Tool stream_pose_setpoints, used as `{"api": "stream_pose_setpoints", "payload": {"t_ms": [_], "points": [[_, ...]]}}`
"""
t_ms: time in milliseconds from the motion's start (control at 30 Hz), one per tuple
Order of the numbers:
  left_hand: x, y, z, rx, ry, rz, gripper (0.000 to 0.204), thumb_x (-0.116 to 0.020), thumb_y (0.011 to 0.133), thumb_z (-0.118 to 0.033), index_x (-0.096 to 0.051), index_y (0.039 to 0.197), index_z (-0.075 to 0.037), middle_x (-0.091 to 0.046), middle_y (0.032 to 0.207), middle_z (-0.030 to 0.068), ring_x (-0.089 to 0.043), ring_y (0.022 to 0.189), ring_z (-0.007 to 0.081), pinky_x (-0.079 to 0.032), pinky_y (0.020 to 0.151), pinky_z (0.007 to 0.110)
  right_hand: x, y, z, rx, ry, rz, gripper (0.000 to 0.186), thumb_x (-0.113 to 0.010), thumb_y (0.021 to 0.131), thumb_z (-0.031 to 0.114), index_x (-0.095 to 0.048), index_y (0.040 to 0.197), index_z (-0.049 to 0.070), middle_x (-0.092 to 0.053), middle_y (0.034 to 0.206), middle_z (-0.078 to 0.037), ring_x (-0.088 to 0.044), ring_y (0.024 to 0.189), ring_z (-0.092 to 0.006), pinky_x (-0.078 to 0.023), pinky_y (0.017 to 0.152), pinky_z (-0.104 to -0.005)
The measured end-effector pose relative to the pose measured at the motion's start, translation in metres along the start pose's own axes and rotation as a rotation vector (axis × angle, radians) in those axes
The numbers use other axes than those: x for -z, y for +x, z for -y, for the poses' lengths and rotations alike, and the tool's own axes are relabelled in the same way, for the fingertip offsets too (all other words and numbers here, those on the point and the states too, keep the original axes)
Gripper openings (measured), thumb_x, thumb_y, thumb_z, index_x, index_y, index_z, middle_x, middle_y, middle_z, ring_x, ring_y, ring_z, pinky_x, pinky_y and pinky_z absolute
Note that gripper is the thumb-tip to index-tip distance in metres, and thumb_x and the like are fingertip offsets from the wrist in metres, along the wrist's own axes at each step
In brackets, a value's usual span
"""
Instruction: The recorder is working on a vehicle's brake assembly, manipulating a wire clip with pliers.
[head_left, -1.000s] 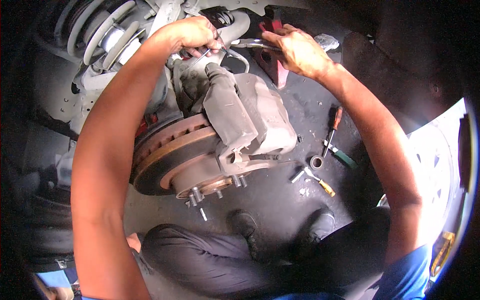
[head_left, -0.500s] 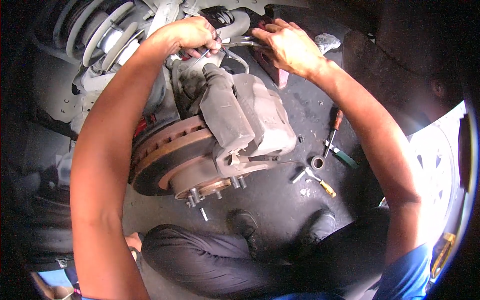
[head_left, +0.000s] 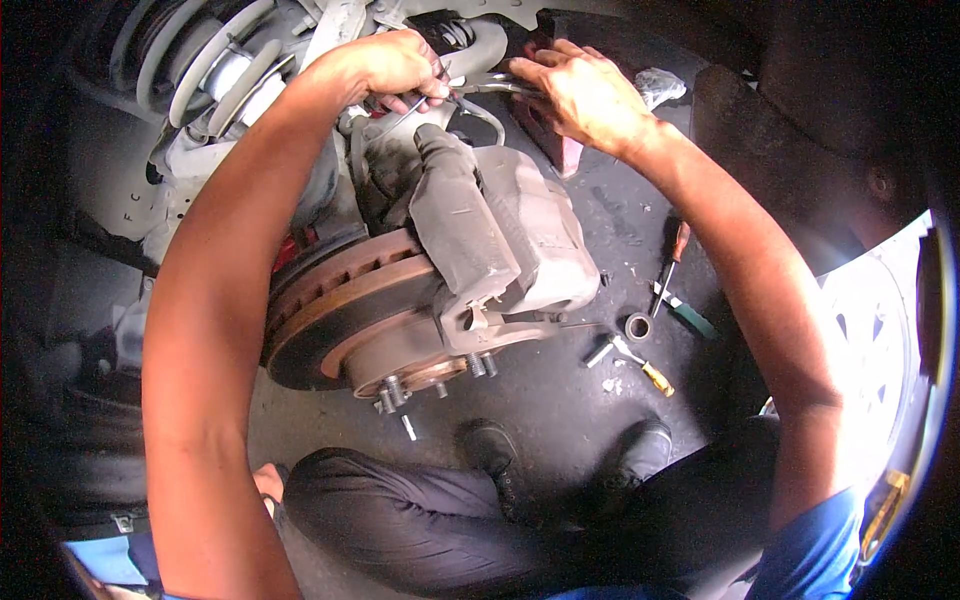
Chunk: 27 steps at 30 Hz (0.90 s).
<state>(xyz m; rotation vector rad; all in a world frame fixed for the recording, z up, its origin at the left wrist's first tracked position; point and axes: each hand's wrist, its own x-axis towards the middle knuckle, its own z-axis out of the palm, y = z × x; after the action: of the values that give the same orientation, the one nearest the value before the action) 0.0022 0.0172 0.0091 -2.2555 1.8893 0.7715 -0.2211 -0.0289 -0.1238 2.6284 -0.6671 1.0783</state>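
Observation:
My left hand [head_left: 408, 68] is closed in a pinch behind the brake caliper [head_left: 470, 225], with a thin metal rod [head_left: 412, 112] sticking out below its fingers. Level with it on the right, my right hand [head_left: 590, 95] is wrapped round a slim shiny metal tool [head_left: 490, 84] that looks like pliers. The tool's tip reaches left toward my left fingers; what it touches there is too small to tell. A curved hose [head_left: 490, 122] hangs just under the tool. Below both hands, the grey caliper straddles a rusty brake disc [head_left: 345, 310] with bare wheel studs.
A coil spring [head_left: 205, 80] stands at the upper left. On the dark floor lie an orange-handled screwdriver [head_left: 673, 258], a ring-shaped part [head_left: 637, 326], a green-handled tool [head_left: 690, 317] and a yellow-handled tool [head_left: 655, 378]. A red stand [head_left: 562, 150] is below my right hand. Behind my left arm a person's hand [head_left: 268, 482] shows.
Both hands keep nearly the same pose and grip. The caliper and disc sit slightly further right in the picture, with the hands shifted slightly right too.

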Motion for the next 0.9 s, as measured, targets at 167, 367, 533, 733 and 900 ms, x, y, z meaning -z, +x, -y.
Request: {"api": "stream_pose_setpoints", "payload": {"t_ms": [167,367,533,733,900], "points": [[-0.0006,0.0002,0.0006,-0.004,-0.006,-0.004,0.026,-0.074,0.084,-0.021,-0.072,0.105,-0.007,-0.07,0.087,0.0008,-0.063,0.084,0.0117,-0.053,0.074,0.029,-0.0017,0.0025,-0.0038,0.025,-0.001,0.003,0.04,-0.069,0.083,0.017,-0.064,0.122,0.013,-0.071,0.107,-0.011,-0.064,0.109,-0.031,-0.053,0.096,-0.042],[-0.0004,0.0019,0.0012,0.031,0.008,-0.011,0.023,-0.073,0.085,-0.021,-0.073,0.102,-0.006,-0.071,0.087,0.0013,-0.063,0.084,0.0129,-0.054,0.074,0.03,0.0026,0.0039,-0.0024,0.031,0.04,0.027,0.033,-0.067,0.089,0.021,-0.063,0.121,0.012,-0.071,0.104,-0.012,-0.067,0.101,-0.0325,-0.057,0.085,-0.0427],[-0.0003,0.0013,0.0014,0.005,0.013,-0.006,0.021,-0.072,0.086,-0.019,-0.073,0.102,-0.005,-0.072,0.09,0.0023,-0.065,0.084,0.013,-0.055,0.076,0.031,0.0066,0.0035,0.0,-0.026,0.083,0.127,0.03,-0.063,0.095,0.026,-0.062,0.122,0.012,-0.072,0.097,-0.015,-0.071,0.089,-0.0348,-0.059,0.075,-0.0451],[-0.0024,0.0004,0.0014,0.009,-0.016,-0.023,0.019,-0.07,0.088,-0.017,-0.073,0.102,-0.005,-0.073,0.092,0.0031,-0.065,0.084,0.0125,-0.054,0.076,0.03,0.002,0.0056,-0.0002,-0.074,0.137,0.147,0.031,-0.057,0.099,0.034,-0.063,0.122,0.014,-0.071,0.081,-0.02,-0.071,0.081,-0.0381,-0.058,0.072,-0.0475],[-0.0016,-0.0003,0.0008,-0.01,-0.008,-0.013,0.017,-0.069,0.09,-0.018,-0.073,0.1,-0.006,-0.072,0.089,0.0021,-0.064,0.083,0.0125,-0.054,0.075,0.03,-0.0011,0.0052,-0.0018,-0.112,0.275,0.143,0.035,-0.057,0.099,0.039,-0.066,0.122,0.014,-0.072,0.089,-0.02,-0.071,0.086,-0.0396,-0.057,0.077,-0.0494]]}}
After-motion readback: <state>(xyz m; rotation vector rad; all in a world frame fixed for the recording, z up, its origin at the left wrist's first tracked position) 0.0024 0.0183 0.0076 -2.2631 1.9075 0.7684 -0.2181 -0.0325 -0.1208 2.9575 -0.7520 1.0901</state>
